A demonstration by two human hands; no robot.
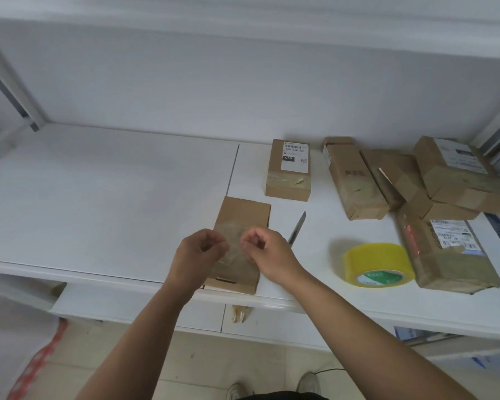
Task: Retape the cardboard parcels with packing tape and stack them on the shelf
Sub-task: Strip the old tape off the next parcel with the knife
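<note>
A person stands at a white shelf [104, 197], seen from above, both bare arms reaching forward. The left hand [198, 251] and right hand [264, 248] hover side by side over a small cardboard box [241, 215] that lies flat near the shelf's front edge. Between them they hold a strip of clear tape [234, 252], each hand pinching one end with curled fingers; the strip appears to hang just above the box's near half, though its see-through film makes the exact edges hard to judge.

Just right of the box lies a knife [298, 226], its blade pointing away from the person. Further right, a yellow tape roll [377, 264] rests on its flat side.

Behind the box, well apart from it, a second box with a white label [288, 171] lies flat. To the right is a loose pile of boxes [410, 180], several leaning on one another. In front of the pile, just beside the roll, lies a larger labelled parcel [451, 255] wrapped in tape.

A scrap of crumpled tape [240, 313] sticks to the front face below the shelf edge. At the bottom, the person's shoes [308, 383] show on a tiled floor [185, 370].
</note>
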